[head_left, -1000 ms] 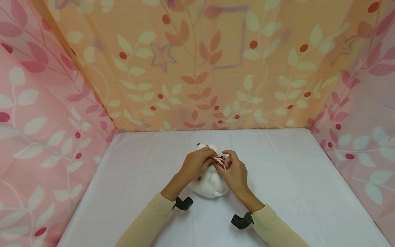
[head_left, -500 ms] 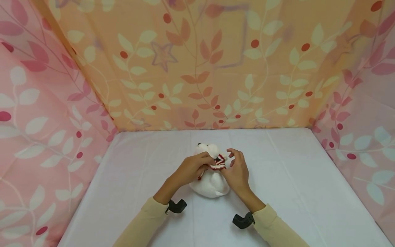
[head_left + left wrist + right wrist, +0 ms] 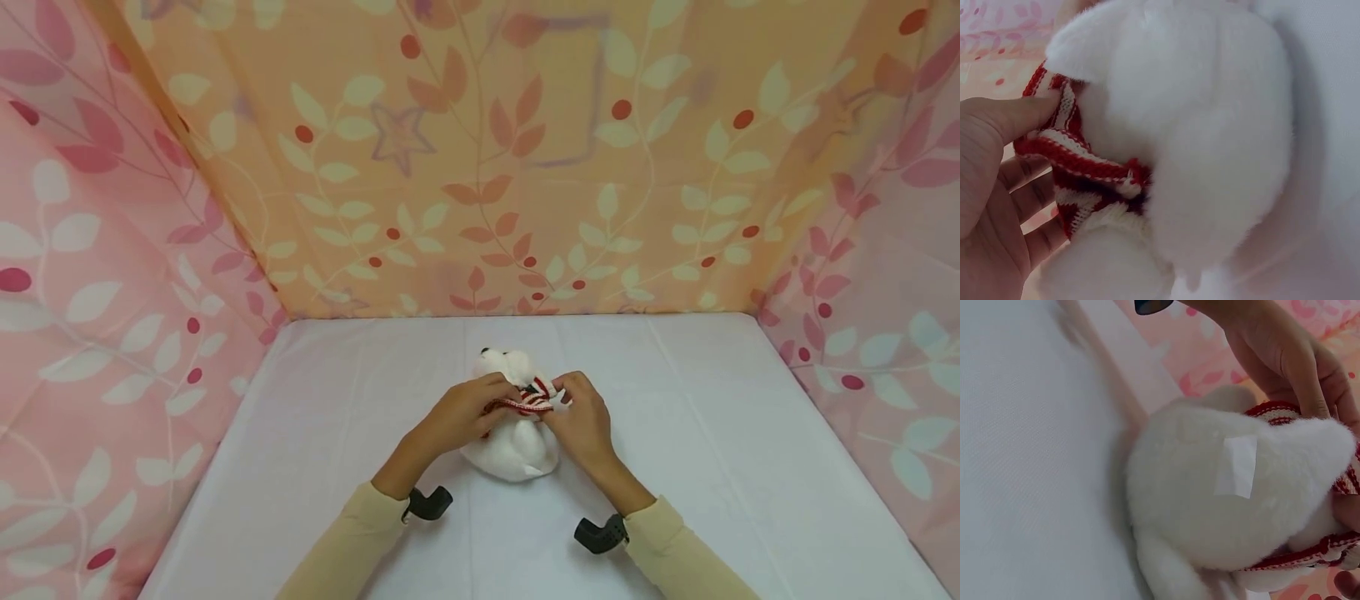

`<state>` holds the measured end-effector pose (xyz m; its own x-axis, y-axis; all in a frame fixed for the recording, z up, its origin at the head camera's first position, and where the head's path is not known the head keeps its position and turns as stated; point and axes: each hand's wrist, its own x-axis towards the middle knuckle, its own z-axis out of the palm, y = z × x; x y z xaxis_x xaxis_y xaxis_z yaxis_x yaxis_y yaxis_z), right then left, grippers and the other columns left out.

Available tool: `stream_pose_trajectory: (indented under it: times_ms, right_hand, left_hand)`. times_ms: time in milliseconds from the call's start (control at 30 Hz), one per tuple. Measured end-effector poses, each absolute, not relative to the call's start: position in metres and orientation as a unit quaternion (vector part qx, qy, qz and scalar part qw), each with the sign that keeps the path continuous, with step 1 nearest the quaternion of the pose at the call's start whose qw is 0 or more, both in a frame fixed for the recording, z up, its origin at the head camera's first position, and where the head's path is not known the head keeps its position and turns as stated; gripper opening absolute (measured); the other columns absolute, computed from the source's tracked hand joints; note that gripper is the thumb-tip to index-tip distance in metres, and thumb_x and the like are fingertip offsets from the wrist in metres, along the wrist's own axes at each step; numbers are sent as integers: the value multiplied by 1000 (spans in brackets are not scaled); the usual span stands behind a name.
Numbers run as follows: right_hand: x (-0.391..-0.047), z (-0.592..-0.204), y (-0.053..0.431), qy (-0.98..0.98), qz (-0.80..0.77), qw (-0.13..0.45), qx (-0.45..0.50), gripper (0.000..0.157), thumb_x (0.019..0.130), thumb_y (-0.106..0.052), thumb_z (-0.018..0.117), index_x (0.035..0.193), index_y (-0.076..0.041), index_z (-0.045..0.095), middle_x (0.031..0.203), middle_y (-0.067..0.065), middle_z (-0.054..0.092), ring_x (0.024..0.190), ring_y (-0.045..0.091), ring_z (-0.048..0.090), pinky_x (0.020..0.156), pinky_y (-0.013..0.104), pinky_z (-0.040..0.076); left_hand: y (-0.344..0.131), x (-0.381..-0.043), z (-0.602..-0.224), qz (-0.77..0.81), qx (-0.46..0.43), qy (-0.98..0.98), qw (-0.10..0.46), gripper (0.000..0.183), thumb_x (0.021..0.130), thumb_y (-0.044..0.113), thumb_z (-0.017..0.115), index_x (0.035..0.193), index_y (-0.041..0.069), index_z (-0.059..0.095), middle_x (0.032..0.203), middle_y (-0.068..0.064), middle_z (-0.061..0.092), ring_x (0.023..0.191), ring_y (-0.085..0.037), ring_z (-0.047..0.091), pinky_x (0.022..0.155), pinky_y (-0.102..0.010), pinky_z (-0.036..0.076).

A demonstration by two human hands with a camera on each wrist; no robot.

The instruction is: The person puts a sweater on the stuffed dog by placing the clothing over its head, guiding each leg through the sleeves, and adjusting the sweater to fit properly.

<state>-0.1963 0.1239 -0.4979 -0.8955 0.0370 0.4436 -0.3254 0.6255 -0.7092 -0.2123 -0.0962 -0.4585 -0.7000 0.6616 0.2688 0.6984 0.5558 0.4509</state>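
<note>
Pinching knitwear [image 3: 534, 397], left hand [image 3: 461, 414] and right hand [image 3: 587, 422] flank the plush toy [image 3: 501, 458] — long axis upright, snout [image 3: 491, 360] pointing away leftward.

The soft toy [image 3: 504, 461] is white with a black nose [image 3: 484, 351]; the knitted garment [image 3: 1075, 154] has red-and-white stripes. The tablecloth [image 3: 322, 417] and label [image 3: 1239, 465] are white, the sleeves [image 3: 352, 533] beige, the wrist cameras [image 3: 431, 503] black. The back curtain [image 3: 337, 208] is orange with a cream-and-coral leaf pattern, the side curtain [image 3: 71, 200] pink with white leaf shapes.

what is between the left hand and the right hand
In the head view, the red-and-white knit garment lies between the left hand and the right hand, with part of the white plush toy also there.
</note>
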Motion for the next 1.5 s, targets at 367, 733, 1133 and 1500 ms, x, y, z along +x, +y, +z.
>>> stream_pose_trajectory:
  times_ms: [367,733,1133,1500]
  right_hand:
    - [-192,-506,125,-877,399,251,98,30,58,1,91,71,-12,67,94,3,60,88,23,54,69,39,45]
    - [-188,-496,160,-851,435,178,235,8,84,-16,84,84,-18,76,91,-9,69,91,13,57,76,34,49]
    - [-211,-481,178,-834,522,-13,179,16,92,-3,73,107,-2,78,101,17,75,72,17,66,65,27,55]
    - [-224,-470,172,-860,472,-54,186,24,86,-5,77,110,-7,78,98,4,76,70,15,67,58,29,54]
  left_hand:
    - [-88,-214,-466,-309,-378,-872,29,19,95,17,73,114,18,73,106,6,66,86,-7,57,75,-25,49]
    - [-93,-208,-461,-319,-382,-867,-22,20,98,30,70,114,19,73,100,8,58,76,-6,51,66,-21,43]
    - [-96,-207,-459,-310,-388,-866,-56,29,94,37,73,118,21,76,110,8,55,82,-6,51,68,-20,44]
    - [-93,-203,-456,-307,-417,-854,-55,29,95,30,73,121,16,75,111,3,54,79,-8,52,69,-17,44]
